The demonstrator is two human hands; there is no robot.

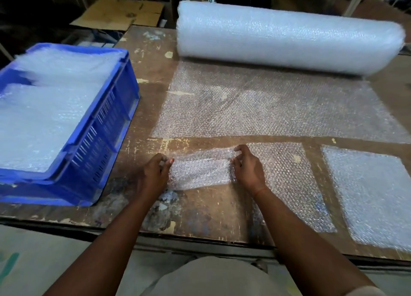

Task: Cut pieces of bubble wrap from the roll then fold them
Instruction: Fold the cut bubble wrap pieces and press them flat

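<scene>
Where both hands pinch, folded piece (200,170) spans between.

Even, diffuse overhead light is cast on the table (222,206); shadows are faint. The background beyond it is left dark. Soft white glare is seen on the bubble wrap roll (289,35). Wide-angle curvature bends the edges. The blue crate (106,126) contents appear smeared by blur.

Left grip (156,170) and right grip (246,164), both pinching, forearms outstretched.

Blue crate (106,126) (slotted side), cardboard (120,12)
</scene>
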